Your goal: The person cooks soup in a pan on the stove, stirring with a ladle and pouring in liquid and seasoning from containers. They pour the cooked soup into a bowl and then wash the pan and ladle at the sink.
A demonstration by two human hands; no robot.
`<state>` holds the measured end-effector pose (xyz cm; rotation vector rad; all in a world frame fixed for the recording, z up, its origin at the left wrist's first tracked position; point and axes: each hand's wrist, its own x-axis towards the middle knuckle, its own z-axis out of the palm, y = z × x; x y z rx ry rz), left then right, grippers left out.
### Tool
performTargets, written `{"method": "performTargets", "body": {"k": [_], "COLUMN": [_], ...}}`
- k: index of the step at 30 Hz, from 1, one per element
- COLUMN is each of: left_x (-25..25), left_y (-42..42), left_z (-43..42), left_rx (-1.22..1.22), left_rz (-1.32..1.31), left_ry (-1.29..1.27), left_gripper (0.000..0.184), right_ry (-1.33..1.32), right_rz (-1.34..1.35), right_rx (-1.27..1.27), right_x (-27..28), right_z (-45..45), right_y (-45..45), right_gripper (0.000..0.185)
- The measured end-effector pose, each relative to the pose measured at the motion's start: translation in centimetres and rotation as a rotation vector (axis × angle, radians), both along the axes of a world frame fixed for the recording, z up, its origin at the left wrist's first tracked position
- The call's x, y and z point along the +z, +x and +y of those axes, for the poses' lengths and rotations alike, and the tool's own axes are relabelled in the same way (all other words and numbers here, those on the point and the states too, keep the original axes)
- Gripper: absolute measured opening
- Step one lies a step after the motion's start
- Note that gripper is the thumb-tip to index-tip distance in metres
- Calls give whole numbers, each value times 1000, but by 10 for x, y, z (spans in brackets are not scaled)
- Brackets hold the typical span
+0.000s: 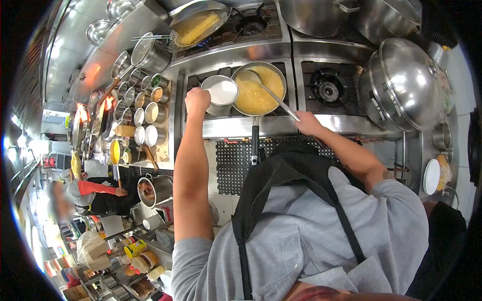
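My left hand (197, 100) is closed on the rim or side of a metal pot (219, 109) with something smooth and white inside, liquid or powder, I cannot tell which. This pot is beside a long-handled frying pan (255, 119) of lumpy yellow liquid (253, 98) on the stove. In my right hand (309, 123) is the handle of a metal ladle (279, 101), whose bowl rests in the yellow liquid. The pan's black handle points towards my body, and neither hand is on it.
An oval pan (198, 30) of yellow food sits at the back burner. On the left stand several metal containers (151, 113) and a large pot (155, 192). A co-worker's red sleeve (96, 187) shows beyond. To the right are a bare burner (329, 90) and a domed metal lid (409, 83).
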<state>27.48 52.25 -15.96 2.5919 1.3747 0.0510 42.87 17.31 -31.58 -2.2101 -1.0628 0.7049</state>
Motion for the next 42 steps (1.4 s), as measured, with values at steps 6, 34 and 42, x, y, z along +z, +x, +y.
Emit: {"method": "performTargets", "body": {"k": [6, 34, 42], "left_x": [6, 1, 5], "left_y": [-3, 13, 5], "left_z": [-2, -6, -6], "left_rx": [55, -19, 15], "left_rz": [-23, 70, 25], "left_ry": [-40, 7, -35], "left_gripper": [38, 35, 37], "right_ry": [13, -7, -101], "right_rz": [1387, -24, 1348], "right_rx": [-279, -4, -309], "right_x": [37, -5, 70], "right_z": [-8, -20, -17], "right_y": [3, 16, 2], "right_gripper": [19, 29, 11]}}
